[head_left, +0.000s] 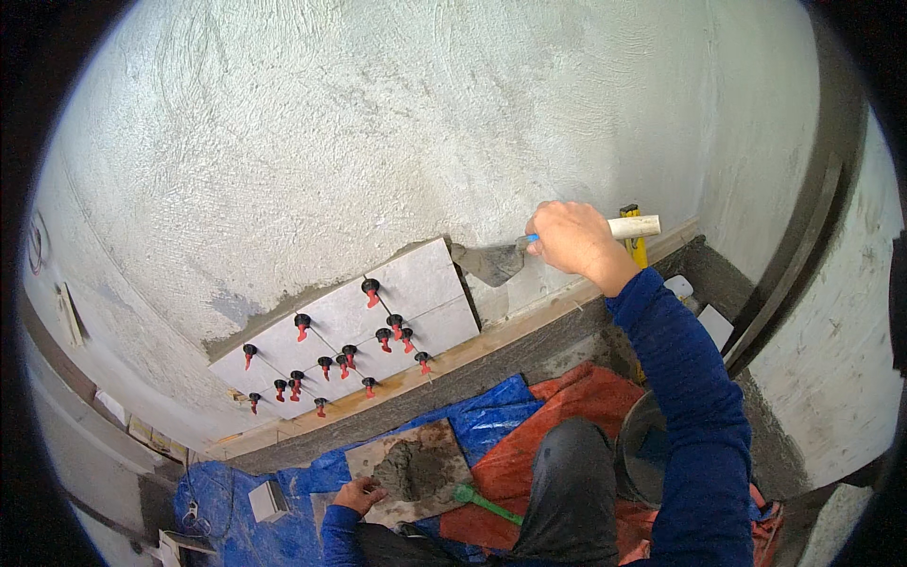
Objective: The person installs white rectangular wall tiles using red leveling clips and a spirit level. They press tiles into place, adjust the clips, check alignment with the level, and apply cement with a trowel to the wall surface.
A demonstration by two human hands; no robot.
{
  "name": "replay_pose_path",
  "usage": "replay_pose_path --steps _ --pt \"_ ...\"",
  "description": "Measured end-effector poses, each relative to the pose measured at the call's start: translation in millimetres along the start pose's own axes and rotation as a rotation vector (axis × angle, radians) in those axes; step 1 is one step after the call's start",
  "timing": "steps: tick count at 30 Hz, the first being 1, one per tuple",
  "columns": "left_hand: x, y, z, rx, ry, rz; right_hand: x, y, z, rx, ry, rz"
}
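Observation:
My right hand (572,244) is closed round the pale handle of a trowel (496,266), whose grey blade lies against the wall just right of the tiled patch. Grey mortar shows on the wall by the blade. Pale tiles (425,279) cover the lower wall, with several red-and-black tile levelling clips (371,291) standing out from their joints. Low on the left, my left hand (359,494) rests at the edge of a mortar board (449,444), its fingers loosely apart. A heap of wet mortar (406,468) sits on that board.
A wooden batten (524,314) runs along the wall's foot. Blue tarp (491,411) and orange tarp (510,454) cover the floor. Near my right arm are a bucket (642,444) and a yellow spirit level (635,248). A green-handled tool (491,506) lies by the board; a white box (268,502) stands left.

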State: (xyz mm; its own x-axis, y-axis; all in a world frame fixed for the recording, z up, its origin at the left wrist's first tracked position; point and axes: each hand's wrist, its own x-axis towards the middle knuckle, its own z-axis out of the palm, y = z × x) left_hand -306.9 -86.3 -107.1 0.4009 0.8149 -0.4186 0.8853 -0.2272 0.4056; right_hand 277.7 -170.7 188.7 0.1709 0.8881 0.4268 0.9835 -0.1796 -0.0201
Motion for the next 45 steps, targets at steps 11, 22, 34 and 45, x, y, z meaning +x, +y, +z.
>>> replay_pose_path --steps 11,22,34,45 --pt "8.7 -17.2 11.9 0.049 0.040 0.066 -27.1 -5.6 -22.2 -0.002 0.206 -0.015" --pt "10.5 -8.6 16.9 0.076 0.083 0.116 7.5 -64.3 -22.1 -0.153 0.571 -0.378" --pt "-18.4 0.6 3.7 -0.025 0.128 0.058 53.8 -85.1 -2.6 -0.372 0.695 -0.633" --pt "-9.5 -6.9 5.8 -0.055 0.127 0.098 49.9 -81.5 -10.8 -0.314 0.623 -0.601"
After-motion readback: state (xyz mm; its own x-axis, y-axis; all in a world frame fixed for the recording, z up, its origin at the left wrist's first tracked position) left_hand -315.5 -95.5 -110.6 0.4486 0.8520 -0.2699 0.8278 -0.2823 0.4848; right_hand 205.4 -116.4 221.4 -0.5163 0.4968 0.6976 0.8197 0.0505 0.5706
